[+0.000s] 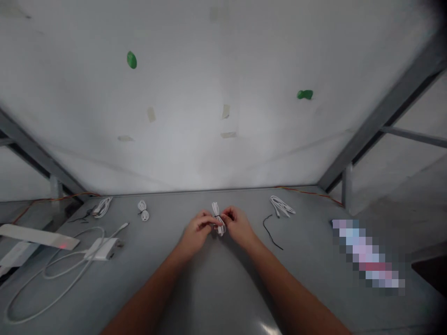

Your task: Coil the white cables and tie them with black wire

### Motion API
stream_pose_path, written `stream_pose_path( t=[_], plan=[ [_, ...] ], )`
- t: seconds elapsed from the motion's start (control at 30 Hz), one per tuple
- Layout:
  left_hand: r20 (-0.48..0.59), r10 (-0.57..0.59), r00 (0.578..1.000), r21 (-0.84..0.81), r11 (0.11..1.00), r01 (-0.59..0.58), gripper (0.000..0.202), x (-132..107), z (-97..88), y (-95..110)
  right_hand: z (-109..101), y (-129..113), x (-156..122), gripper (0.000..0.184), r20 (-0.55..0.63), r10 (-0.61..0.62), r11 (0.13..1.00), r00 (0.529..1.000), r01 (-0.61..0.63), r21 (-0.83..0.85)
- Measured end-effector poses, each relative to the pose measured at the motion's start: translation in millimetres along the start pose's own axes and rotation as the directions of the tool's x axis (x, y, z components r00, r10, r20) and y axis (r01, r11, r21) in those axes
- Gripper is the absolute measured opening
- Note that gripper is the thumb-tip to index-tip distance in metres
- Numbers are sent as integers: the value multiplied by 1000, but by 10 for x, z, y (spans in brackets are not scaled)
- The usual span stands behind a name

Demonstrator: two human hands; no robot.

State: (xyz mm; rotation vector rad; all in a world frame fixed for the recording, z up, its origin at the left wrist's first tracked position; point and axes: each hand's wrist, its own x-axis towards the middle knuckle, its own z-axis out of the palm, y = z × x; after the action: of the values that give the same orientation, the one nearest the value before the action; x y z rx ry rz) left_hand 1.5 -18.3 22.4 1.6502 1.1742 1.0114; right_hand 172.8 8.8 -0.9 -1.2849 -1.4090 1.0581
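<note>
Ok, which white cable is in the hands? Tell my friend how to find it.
Find the grey tabletop, then the left hand and right hand at its middle. Between their fingertips sits a small folded bundle of white cable. Unlike the other white cables, lying on the table, it is held up, with a dark band round it.

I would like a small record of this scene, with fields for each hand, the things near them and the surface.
left hand: pinches the bundled white cable
right hand: pinches the same cable
nearby: black wire; folded white cable; coiled white cable
farther left: white power adapter
surface: grey table
</note>
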Motion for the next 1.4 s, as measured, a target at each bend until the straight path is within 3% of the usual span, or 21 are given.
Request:
stream_pose_path(
  t=[0.1, 0.2, 0.27, 0.33, 0.43, 0.6, 0.7, 0.83, 0.93, 1.03, 1.13, 1.27, 1.4],
  plan=[
    [101, -266, 959, -359, 889, 284, 40, 20, -19, 28, -11, -97, -54, 8, -9, -143, 983, 990, 141, -114],
    [241, -397, 885, -521, 716, 464, 47, 17, -61, 50, -15, -176, -128, 9, 54, -311, 919, 949, 315, -239],
    [280, -400, 873, -543, 683, 488, 47, 5, -85, 53, -12, -205, -167, 10, 97, -389, 868, 916, 400, -293],
    [279, -371, 886, -541, 701, 464, 49, -5, -95, 45, -5, -217, -188, 11, 118, -418, 845, 901, 433, -313],
    [237, -295, 926, -513, 771, 377, 54, -8, -85, 14, 5, -208, -185, 12, 114, -364, 877, 925, 381, -293],
    [120, -56, 991, -237, 968, 83, 41, -3, -60, -19, -16, -123, -83, 10, 30, -205, 963, 978, 207, -173],
    [84, 66, 994, -32, 997, -64, 34, -19, -51, -14, -41, -34, 6, 9, -23, -126, 987, 992, 123, -105],
    [111, 81, 991, 8, 997, -82, 37, -27, -34, -34, -30, 74, 89, 8, -30, -89, 991, 996, 86, -99],
    [86, 57, 995, 91, 994, -65, 37, 0, -25, -99, 2, 112, 114, 9, -6, -140, 974, 990, 137, -182],
    [29, 95, 995, 281, 955, -99, 38, 39, -37, -189, -8, 119, 122, 14, 77, -246, 905, 966, 257, -338],
    [4, 178, 984, 444, 881, -161, 40, 73, -98, -271, -76, 125, 116, 37, 173, -294, 766, 940, 340, -546],
    [-26, 206, 978, 589, 794, -151, 44, 106, -253, -394, -138, 157, 76, 49, 182, -192, 566, 964, 260, -782],
    [-98, 129, 987, 780, 626, -5, 48, 113, -341, -541, -102, 170, 34, 52, 193, -156, 487, 969, 245, -838]
  ],
)
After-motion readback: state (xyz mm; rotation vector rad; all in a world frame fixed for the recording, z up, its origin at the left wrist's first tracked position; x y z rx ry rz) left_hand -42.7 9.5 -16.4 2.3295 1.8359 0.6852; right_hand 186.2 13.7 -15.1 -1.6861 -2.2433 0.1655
